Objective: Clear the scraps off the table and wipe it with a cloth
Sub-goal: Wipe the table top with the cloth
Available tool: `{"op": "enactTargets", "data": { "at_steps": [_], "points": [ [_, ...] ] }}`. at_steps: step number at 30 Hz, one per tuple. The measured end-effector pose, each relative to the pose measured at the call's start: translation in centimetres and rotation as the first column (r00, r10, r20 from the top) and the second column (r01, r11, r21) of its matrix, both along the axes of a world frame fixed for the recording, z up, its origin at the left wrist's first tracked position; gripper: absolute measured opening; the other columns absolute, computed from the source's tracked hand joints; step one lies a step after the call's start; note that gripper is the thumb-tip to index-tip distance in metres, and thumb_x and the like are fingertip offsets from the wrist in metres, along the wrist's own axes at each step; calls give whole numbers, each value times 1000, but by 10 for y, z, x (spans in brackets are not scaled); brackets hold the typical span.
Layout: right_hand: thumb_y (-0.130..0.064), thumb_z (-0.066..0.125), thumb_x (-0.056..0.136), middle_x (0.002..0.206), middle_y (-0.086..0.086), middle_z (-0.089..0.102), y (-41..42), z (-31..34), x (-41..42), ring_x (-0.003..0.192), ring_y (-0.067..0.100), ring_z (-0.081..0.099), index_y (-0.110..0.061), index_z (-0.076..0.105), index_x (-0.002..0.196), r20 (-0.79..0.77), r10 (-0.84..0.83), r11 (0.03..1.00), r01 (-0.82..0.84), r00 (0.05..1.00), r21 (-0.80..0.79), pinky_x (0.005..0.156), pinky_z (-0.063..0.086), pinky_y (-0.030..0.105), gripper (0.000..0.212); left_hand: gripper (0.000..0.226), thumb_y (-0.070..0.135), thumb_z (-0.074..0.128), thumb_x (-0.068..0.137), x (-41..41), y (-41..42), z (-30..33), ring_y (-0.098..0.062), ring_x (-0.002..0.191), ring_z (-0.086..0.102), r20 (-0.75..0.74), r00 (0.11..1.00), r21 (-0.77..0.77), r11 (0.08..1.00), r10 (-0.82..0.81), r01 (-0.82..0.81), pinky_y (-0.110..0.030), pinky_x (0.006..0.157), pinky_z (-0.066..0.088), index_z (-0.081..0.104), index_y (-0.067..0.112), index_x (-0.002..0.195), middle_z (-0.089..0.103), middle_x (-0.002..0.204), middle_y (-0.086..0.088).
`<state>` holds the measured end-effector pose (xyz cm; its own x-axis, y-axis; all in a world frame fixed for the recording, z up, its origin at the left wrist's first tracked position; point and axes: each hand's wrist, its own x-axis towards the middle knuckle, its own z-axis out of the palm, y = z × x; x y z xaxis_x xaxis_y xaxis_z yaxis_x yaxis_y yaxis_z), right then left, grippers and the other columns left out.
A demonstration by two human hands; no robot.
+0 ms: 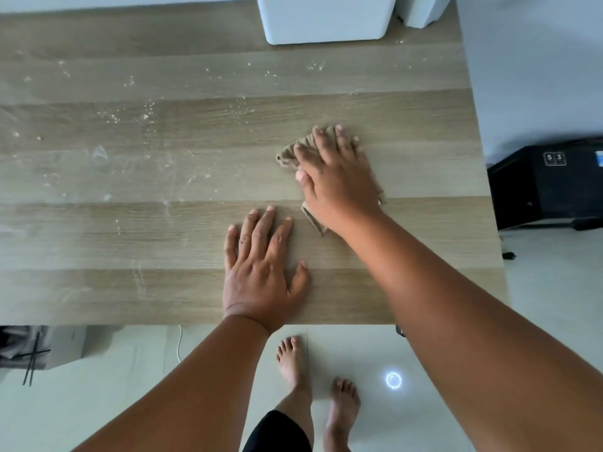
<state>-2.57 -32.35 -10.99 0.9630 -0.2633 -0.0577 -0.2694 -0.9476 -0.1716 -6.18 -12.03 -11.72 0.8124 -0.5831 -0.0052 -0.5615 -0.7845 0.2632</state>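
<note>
Across the left part of the wooden tabletop (98,230) we see pale crumbs (146,109) scattered in small clusters, with whitish smears (98,156) and faint streaks among them; more specks run along the far side toward the right. Below the near edge on the left, a grey bundle with black straps (23,350) lies on the floor (114,402), and a thin white cord (178,342) hangs beside it. Moving toward the middle, our left hand (261,265) lies flat on the bare wood near the front edge, palm down, fingers straight and slightly spread, holding nothing. Just beyond it and to the right, our right hand (332,177) presses down on a crumpled tan cloth (288,154); the fingers are extended over the fabric, not curled round it, and folds of the cloth stick out past the fingertips on the far left side and from under the wrist on the near side. At the far edge, a white box (326,19) stands on the tabletop, with a second white object (424,11) just to its right. Under the near edge we see our two bare feet (293,360) on the pale floor, and a small ring of reflected light (393,380) to their right. Further right, beyond the tabletop's edge, a black case (548,184) sits on the floor against the wall.
</note>
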Motion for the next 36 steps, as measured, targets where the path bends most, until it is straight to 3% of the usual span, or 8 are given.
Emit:
{"op": "enactTargets", "data": {
  "at_steps": [5,10,15,20,25,29,31,36],
  "points": [
    [-48,37,105,167,7,33,-28,-6,-66,154,39,28,-28,50,152,5,124,992,-124,992,-21,124,23,57,53,72,53,51,88,0,-1,1,-24,158,15,0,1000,-4,1000,-1,1,-54,127,11,44,22,153,31,167,-3],
    [-52,24,109,171,10,22,-71,-5,-100,157,39,17,-27,36,158,4,-151,987,151,988,-56,127,17,60,56,72,53,52,88,1,0,-2,-25,158,16,9,1000,-15,1000,-1,1,-55,127,12,45,23,153,31,167,-3],
    [-42,37,104,168,14,28,-74,-2,-33,155,44,20,-24,44,155,34,-397,917,398,917,-14,123,20,61,54,72,53,52,88,2,1,-3,-25,158,17,16,1000,-20,1000,-3,3,-55,127,11,45,23,153,31,166,-4],
    [-42,39,104,169,9,29,-24,2,-25,156,40,20,-28,47,154,26,-196,981,195,980,14,125,18,54,52,72,53,49,89,1,2,-2,-24,158,14,8,1000,6,1000,-2,2,-54,127,10,43,23,154,30,167,-3],
    [-41,42,106,168,8,33,28,-10,-132,156,38,24,-27,50,152,56,82,996,-83,995,25,124,22,59,48,71,43,45,85,1,0,1,-26,157,19,1,1000,-37,999,-4,4,-55,126,12,45,20,152,33,166,-6],
    [-47,40,108,171,4,26,-4,-11,-200,159,31,16,-28,43,157,21,218,976,-218,976,1,124,22,60,52,69,38,46,84,0,0,1,-26,157,21,5,1000,-51,999,4,-4,-55,126,13,48,19,151,35,165,-6],
    [-50,36,109,171,5,25,-33,-8,-205,160,32,15,-27,39,158,-12,155,988,-155,988,-4,124,22,61,54,67,40,46,88,0,0,0,-25,157,20,3,1000,-49,999,1,-1,-54,127,12,47,20,152,34,165,-5],
    [-47,36,105,167,13,33,-63,-3,-133,155,41,24,-22,49,153,7,-257,966,257,966,-31,123,23,61,56,63,45,48,95,1,1,-2,-24,158,17,-1,1000,-26,1000,1,-1,-53,127,11,45,22,153,32,166,-3]
  ]
}}
